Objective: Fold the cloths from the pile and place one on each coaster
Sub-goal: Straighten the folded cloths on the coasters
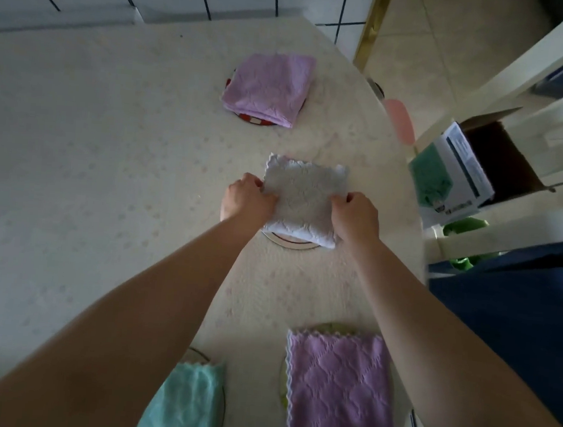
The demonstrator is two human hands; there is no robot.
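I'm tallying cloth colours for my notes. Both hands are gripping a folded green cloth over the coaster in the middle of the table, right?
Not quite: the cloth is grey-white, not green. The head view shows the left hand and right hand gripping its sides over the middle coaster. The green cloth lies at the near edge.

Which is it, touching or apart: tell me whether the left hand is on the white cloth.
Touching. The head view shows the left hand gripping the left edge of the white cloth, its fingers curled onto the fabric with no gap between them.
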